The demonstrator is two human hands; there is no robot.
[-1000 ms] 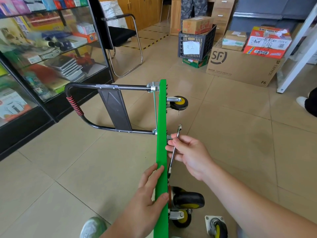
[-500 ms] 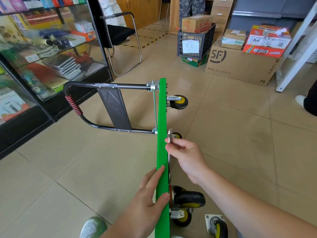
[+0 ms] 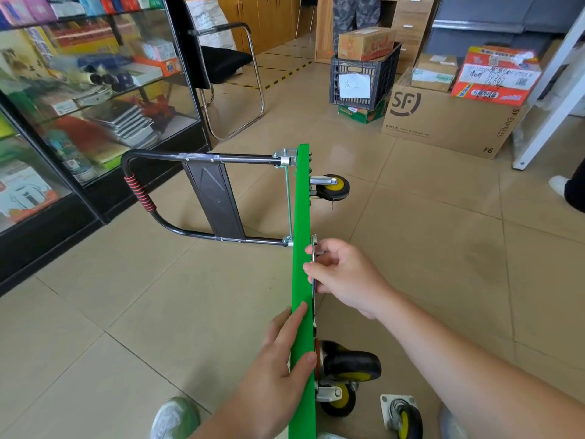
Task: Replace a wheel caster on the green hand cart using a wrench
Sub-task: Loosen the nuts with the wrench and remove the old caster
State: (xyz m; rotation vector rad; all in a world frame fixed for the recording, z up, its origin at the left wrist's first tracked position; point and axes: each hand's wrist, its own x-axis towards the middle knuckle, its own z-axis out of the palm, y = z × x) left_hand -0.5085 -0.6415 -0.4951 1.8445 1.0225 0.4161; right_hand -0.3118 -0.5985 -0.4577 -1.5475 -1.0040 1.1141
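Looking down on a green hand cart (image 3: 300,280) tipped up on its long edge on a beige tiled floor (image 3: 158,296), deck seen edge-on, underside facing right. Pinching a silver wrench (image 3: 314,245) in the right grip (image 3: 345,274), fingers curled round the shaft, tool lying close along the underside, far end up near the handle hinge. Resting the left grip (image 3: 278,365) on the deck nearer the camera, fingers straight against the left face, thumb laid over the top edge.

Out to the left, lying just above the tiles: a black folding handle (image 3: 202,231) with a red-wound section. On the underside, a far caster (image 3: 332,186) with a yellow hub and two near casters (image 3: 351,364) low in view. Flat on the floor just right of those, a loose caster (image 3: 403,413) on its mounting plate. At the bottom edge, the toe of a pale shoe (image 3: 175,418).

Along the left wall, a glass display cabinet (image 3: 95,90) packed with goods, and beyond it a black chair (image 3: 228,64) on a chrome frame. Further back on the tiles, a dark crate (image 3: 364,77) with a paper note and a carton on top, then a large cardboard box (image 3: 443,122) marked SF carrying smaller boxes. At the right, a white frame leg (image 3: 550,99).
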